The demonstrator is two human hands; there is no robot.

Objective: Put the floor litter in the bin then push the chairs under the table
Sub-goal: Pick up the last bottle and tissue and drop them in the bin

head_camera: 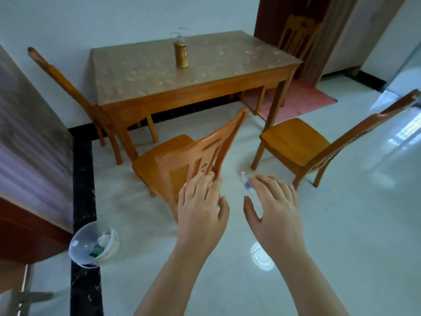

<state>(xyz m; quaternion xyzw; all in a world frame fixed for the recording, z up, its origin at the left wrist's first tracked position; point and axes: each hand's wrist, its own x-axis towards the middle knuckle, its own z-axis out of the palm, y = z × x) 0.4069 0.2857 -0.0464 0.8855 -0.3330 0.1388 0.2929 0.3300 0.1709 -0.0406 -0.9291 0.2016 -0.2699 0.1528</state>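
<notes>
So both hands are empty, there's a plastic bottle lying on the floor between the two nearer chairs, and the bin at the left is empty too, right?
Not quite. The head view shows the bin already holds some litter, white and green scraps, so it is not empty. The rest stands: the left hand and right hand hold nothing, and the bottle lies on the floor between the two nearer chairs.

Two empty hands outstretched above plastic bottle, between two chairs.
</notes>
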